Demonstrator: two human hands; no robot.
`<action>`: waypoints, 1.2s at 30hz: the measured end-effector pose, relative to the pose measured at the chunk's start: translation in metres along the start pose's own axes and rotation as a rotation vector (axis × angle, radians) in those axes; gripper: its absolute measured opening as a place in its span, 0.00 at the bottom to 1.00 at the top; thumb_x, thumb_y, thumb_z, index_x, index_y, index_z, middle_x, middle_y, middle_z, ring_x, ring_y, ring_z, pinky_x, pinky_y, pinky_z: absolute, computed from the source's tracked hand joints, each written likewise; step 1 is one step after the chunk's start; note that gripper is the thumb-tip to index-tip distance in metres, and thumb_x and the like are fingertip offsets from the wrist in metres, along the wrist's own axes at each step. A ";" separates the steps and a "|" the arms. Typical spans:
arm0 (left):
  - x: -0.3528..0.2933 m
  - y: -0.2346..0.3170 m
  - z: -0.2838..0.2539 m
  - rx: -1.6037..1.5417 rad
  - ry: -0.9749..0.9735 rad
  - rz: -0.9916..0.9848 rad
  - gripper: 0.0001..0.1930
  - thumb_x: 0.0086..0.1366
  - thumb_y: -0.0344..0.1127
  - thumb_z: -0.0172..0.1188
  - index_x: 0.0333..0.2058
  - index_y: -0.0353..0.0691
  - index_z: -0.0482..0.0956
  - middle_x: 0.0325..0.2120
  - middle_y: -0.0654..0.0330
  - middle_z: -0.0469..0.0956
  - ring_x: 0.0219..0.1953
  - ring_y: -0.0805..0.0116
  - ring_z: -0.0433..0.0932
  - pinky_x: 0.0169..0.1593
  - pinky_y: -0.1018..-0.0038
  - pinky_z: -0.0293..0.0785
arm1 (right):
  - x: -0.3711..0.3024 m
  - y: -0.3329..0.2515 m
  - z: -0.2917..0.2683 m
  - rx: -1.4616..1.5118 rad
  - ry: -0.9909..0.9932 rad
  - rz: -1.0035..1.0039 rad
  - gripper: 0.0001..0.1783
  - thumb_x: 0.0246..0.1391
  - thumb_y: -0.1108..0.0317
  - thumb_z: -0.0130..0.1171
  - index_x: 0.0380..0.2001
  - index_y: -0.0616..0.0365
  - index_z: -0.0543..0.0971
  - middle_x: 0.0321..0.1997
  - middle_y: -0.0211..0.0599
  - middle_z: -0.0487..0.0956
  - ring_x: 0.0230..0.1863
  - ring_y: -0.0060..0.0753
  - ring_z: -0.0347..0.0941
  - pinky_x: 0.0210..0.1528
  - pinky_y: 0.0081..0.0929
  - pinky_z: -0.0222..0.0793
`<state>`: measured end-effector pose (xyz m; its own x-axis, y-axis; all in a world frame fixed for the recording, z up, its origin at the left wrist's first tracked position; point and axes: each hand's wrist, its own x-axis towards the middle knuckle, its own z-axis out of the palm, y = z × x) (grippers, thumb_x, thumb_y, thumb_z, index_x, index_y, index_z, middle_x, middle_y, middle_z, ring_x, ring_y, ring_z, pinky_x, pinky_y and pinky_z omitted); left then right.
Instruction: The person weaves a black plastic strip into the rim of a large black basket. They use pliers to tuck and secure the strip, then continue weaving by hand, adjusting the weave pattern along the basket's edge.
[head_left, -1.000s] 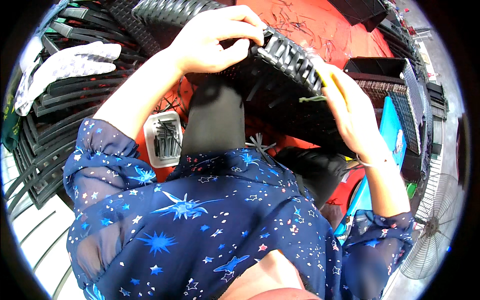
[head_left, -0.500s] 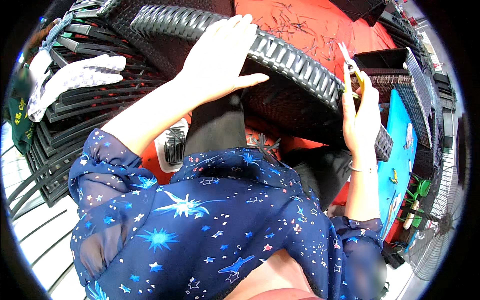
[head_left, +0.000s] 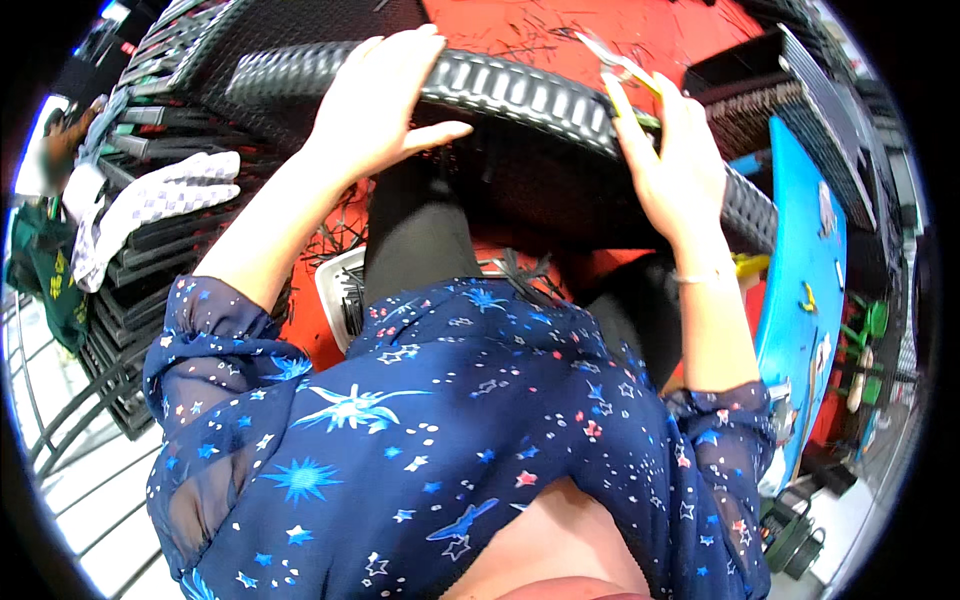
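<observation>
A large black woven wicker piece (head_left: 520, 185) with a thick, curved braided edge (head_left: 520, 92) stands across my lap. My left hand (head_left: 375, 105) lies over that edge left of the middle, fingers stretched forward and thumb held apart. At the right part of the edge, my right hand (head_left: 680, 165) is closed on small cutting pliers (head_left: 625, 68) with yellow handles. Their metal jaws point up and to the left, beyond the braided edge. The hand covers most of the handles.
Red floor (head_left: 520, 25) with black strip scraps lies beyond. A white tray of short strips (head_left: 342, 290) sits by my left leg. Black frames (head_left: 150, 265) and a checkered glove (head_left: 165, 200) are at left. A blue board (head_left: 805, 270) and black woven boxes (head_left: 770, 120) stand right.
My right hand has moved left and up with the pliers. My left hand and the braided edge also appear further left, as the view has shifted.
</observation>
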<state>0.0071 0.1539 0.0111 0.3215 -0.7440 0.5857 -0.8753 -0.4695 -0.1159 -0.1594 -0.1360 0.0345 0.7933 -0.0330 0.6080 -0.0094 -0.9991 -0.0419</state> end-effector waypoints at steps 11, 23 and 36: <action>-0.099 0.071 0.063 -0.806 0.411 -0.983 0.19 0.67 0.35 0.68 0.54 0.37 0.77 0.50 0.56 0.78 0.52 0.66 0.76 0.59 0.69 0.72 | 0.002 -0.016 0.013 0.082 -0.010 0.041 0.37 0.62 0.45 0.60 0.65 0.59 0.69 0.53 0.48 0.76 0.55 0.51 0.76 0.58 0.41 0.72; -0.053 0.054 0.059 -1.309 0.139 -1.139 0.13 0.73 0.45 0.58 0.40 0.42 0.83 0.33 0.66 0.83 0.40 0.75 0.80 0.44 0.75 0.71 | 0.014 -0.011 0.026 0.086 0.076 0.037 0.39 0.60 0.41 0.60 0.64 0.58 0.71 0.48 0.48 0.78 0.49 0.51 0.78 0.51 0.43 0.75; -0.036 0.080 0.054 -1.196 0.418 -1.246 0.18 0.73 0.49 0.61 0.25 0.48 0.74 0.17 0.77 0.63 0.17 0.85 0.57 0.21 0.80 0.52 | 0.014 -0.007 0.018 0.117 -0.010 0.083 0.36 0.65 0.44 0.57 0.66 0.58 0.69 0.52 0.47 0.76 0.54 0.49 0.75 0.56 0.40 0.70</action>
<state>-0.0549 0.1169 -0.0626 0.9996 -0.0027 0.0297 -0.0293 0.1036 0.9942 -0.1376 -0.1290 0.0288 0.7990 -0.1144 0.5904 -0.0049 -0.9829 -0.1839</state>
